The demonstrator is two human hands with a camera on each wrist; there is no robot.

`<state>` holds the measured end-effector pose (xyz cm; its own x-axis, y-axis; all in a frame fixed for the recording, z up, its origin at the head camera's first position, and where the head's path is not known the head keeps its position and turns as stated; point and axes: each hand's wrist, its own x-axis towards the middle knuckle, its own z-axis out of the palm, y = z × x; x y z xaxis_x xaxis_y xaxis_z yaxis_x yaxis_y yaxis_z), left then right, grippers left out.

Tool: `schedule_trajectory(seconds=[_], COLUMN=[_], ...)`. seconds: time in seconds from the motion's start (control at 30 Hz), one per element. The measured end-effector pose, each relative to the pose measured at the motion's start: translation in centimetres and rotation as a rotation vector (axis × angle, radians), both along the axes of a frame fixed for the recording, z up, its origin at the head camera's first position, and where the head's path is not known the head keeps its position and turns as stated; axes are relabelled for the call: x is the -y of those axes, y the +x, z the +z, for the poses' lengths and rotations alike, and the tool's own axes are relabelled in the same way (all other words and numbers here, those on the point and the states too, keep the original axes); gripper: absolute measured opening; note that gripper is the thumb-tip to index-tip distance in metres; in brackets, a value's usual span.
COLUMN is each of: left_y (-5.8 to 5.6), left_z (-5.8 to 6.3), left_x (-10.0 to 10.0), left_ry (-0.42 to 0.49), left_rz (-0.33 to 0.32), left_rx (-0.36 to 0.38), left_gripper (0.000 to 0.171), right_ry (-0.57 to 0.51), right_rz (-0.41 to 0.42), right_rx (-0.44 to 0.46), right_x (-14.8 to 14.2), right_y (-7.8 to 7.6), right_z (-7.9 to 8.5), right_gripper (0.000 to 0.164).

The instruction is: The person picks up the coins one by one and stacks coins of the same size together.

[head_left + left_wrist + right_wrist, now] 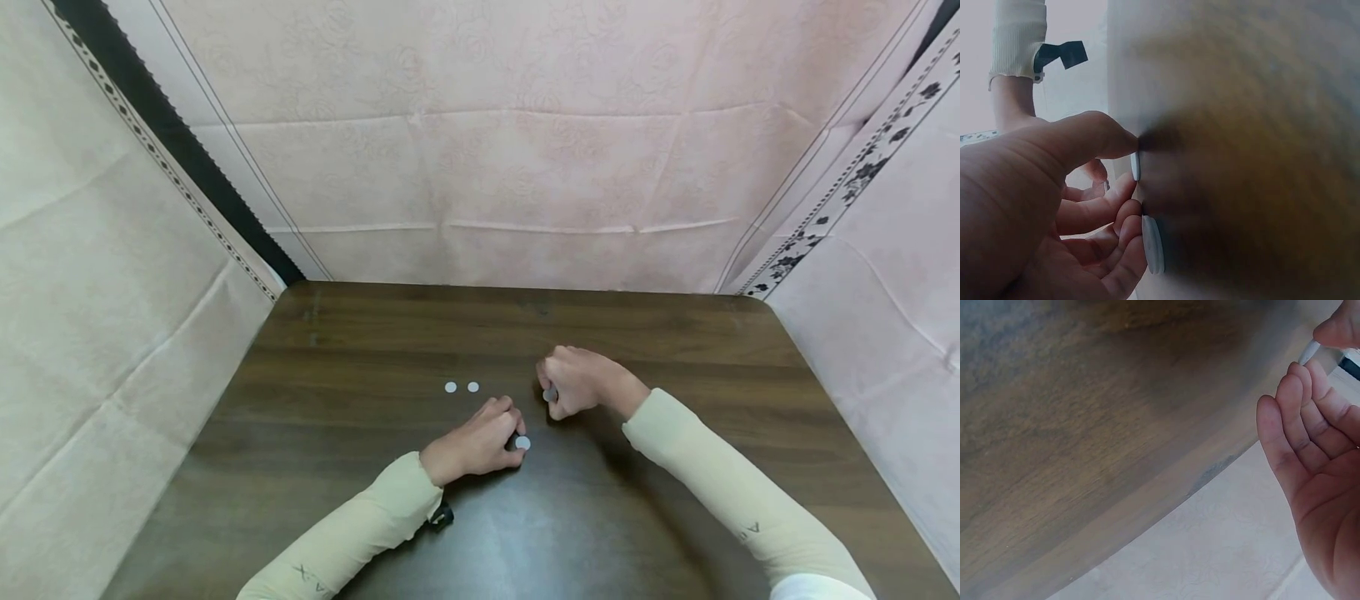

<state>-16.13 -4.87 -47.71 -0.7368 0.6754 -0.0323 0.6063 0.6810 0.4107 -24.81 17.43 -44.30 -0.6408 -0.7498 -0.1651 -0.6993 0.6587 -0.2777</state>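
My left hand (480, 440) is low over the dark wooden table, with thumb and forefinger at opposite edges of a small white disc (522, 443). In the left wrist view that white disc (1135, 167) shows edge-on between the thumb tip and forefinger, against the tabletop. Farther back and to the right, my right hand (581, 382) pinches another white disc (551, 395) between thumb and fingers. From the right wrist this white disc (1309, 352) appears tilted, while the other fingers (1282, 434) extend beside it. Two more white discs (451, 387) (473, 387) lie side by side beyond the left hand.
The brown wooden table (360, 333) has rounded far corners. Pale patterned cloth (525, 167) hangs behind it, with more cloth at both sides. A black strap piece (441, 516) sits at the left wrist.
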Motion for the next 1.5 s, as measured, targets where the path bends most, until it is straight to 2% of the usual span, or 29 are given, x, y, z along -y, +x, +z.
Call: schedule_trajectory(seconds=[0.2, 0.4, 0.6, 0.97, 1.33, 1.5], left_y=[0.0, 0.0, 0.0, 0.1, 0.1, 0.0], left_z=[0.0, 0.0, -0.2, -0.1, 0.0, 0.0], left_x=[0.0, 0.0, 0.0, 0.0, 0.0, 0.1], left_ry=[-0.003, -0.001, 0.003, -0.006, 0.010, 0.019], left_rz=[-0.004, 0.004, 0.006, 0.014, 0.001, -0.008], left_rx=[0.000, 0.018, 0.010, 0.021, 0.018, -0.003], left_gripper=[0.016, 0.015, 0.016, 0.019, 0.018, 0.017], right_ry=[-0.002, -0.017, -0.036, -0.081, -0.136, -0.154], right_rz=[0.008, 0.019, 0.019, 0.022, 0.095, 0.098], right_rx=[-0.005, -0.005, -0.019, -0.033, -0.098, -0.080], right_x=[0.0, 0.0, 0.0, 0.1, 0.8, 1.2], right_y=[0.8, 1.9, 2.9, 4.5, 5.7, 6.0], right_z=[0.1, 0.0, -0.7, -1.1, -1.6, -1.6], right_gripper=[0.020, 0.023, 0.014, 0.013, 0.013, 0.011])
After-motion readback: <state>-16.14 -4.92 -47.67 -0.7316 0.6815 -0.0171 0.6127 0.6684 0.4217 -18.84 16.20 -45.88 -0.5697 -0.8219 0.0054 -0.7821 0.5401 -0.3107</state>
